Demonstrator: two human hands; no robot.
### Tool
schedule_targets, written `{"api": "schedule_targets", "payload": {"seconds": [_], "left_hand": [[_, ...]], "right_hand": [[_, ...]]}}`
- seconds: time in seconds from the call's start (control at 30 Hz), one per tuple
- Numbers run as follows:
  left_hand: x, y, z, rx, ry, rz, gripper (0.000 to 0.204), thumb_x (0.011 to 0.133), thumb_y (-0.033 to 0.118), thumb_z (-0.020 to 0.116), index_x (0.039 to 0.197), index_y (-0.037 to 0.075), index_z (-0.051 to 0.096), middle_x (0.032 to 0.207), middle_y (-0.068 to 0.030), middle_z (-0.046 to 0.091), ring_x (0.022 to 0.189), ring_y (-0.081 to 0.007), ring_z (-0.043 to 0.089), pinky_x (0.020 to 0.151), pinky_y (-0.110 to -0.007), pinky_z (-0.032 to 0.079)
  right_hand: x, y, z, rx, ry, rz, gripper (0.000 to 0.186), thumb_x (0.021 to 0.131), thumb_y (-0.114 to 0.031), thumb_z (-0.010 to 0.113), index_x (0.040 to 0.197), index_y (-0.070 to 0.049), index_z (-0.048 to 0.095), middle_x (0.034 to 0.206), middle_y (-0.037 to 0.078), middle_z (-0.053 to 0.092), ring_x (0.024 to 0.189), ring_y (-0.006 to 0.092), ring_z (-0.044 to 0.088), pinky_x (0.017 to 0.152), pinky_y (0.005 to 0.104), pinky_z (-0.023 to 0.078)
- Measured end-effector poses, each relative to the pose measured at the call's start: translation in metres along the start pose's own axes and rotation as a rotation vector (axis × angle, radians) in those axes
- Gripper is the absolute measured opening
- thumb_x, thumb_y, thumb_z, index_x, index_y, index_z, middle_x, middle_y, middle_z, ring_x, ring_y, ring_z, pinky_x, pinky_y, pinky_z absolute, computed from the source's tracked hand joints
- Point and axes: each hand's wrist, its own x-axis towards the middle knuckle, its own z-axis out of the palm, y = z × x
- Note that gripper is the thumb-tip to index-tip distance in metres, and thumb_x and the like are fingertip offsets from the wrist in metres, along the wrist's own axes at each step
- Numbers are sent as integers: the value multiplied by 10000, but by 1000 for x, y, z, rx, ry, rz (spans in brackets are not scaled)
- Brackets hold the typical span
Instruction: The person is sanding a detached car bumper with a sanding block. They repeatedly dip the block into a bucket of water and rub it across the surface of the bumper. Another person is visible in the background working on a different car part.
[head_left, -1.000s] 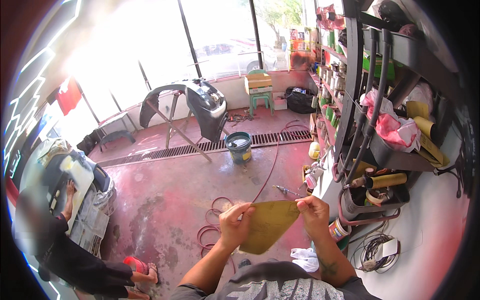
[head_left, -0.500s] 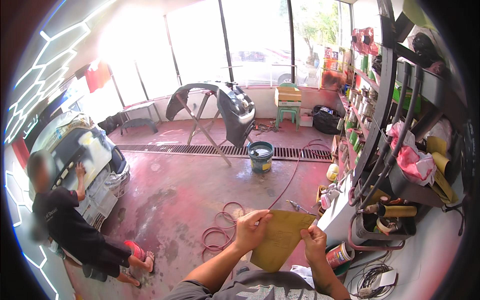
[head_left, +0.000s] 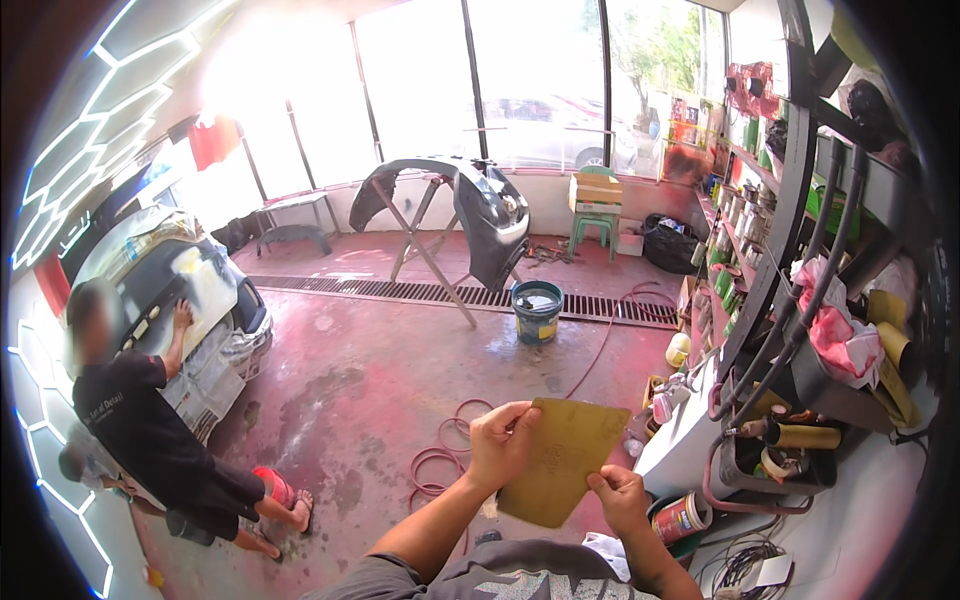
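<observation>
A yellow-brown sheet of sandpaper [head_left: 562,462] is held up in front of my body, faint print on the side toward me. My left hand [head_left: 503,440] grips its left edge near the upper corner, thumb against the sheet. Lower down, my right hand [head_left: 618,496] pinches the right edge between thumb and fingers. The sheet looks nearly flat, and its far side is hidden from me.
A person [head_left: 150,430] at left touches a masked car [head_left: 190,310]. Ahead, a dark bumper [head_left: 490,220] rests on a crossed stand beside a bucket [head_left: 537,312]. A red hose [head_left: 440,460] coils on the floor. At right stand shelves [head_left: 740,250] and a tool cart [head_left: 780,480].
My right hand has shifted from the sheet's upper right corner down along its right edge. The sandpaper has turned slightly. The whole view has swung a little left.
</observation>
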Motion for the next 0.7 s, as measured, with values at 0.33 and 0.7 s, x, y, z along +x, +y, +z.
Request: {"api": "schedule_targets", "payload": {"seconds": [0.33,0.7], "left_hand": [[4,3,-2,-134,52,-92,192,1064,131,717,1091,-52,771,853,11,743,775,-30,623,667,-228,515],[15,-11,-8,-395,47,-227,255,1081,160,711,1215,-58,725,949,-4,753,832,-44,649,713,-211,514]], "right_hand": [[-5,-13,9,-86,-45,20,177,1038,-132,756,958,26,771,838,-26,728,744,30,594,662,225,468],[-12,0,16,-105,6,-5,203,1056,-138,721,899,-11,698,746,-31,650,696,34,553,602,241,425]]}}
